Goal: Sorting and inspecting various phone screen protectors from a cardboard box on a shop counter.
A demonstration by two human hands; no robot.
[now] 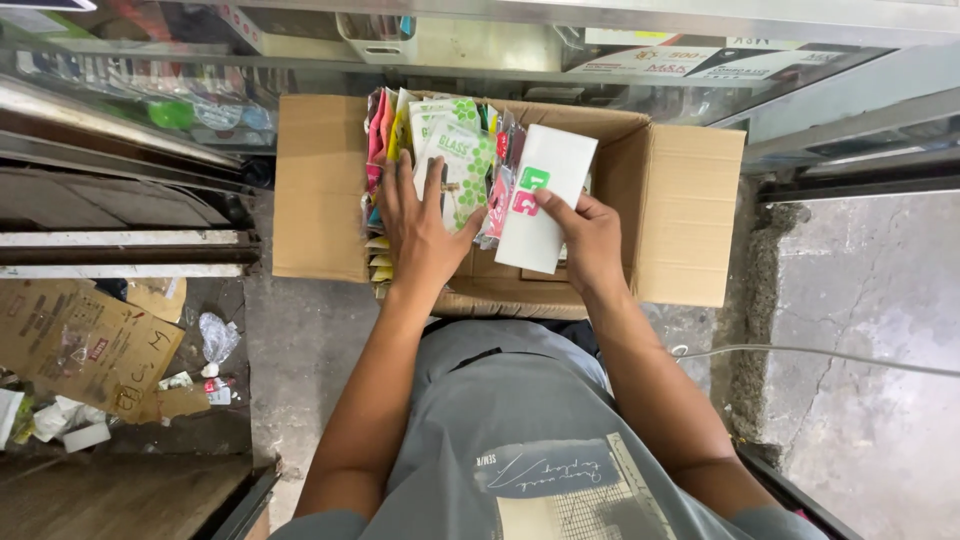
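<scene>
An open cardboard box [690, 215] rests on the floor in front of me, flaps spread left and right. Inside stand several flat packets [455, 150] in green, white, pink and yellow, packed on edge. My left hand [420, 225] lies flat against the stack with fingers spread, pressing on a green-and-white packet. My right hand [585, 235] grips a white flat packet [545, 190] with a green and pink mark, lifted and tilted over the box's right side.
A glass display counter [400, 50] with metal rails stands behind the box. Torn cardboard [85, 345] and litter lie at the lower left. A thin cable [820, 355] crosses the concrete floor at right.
</scene>
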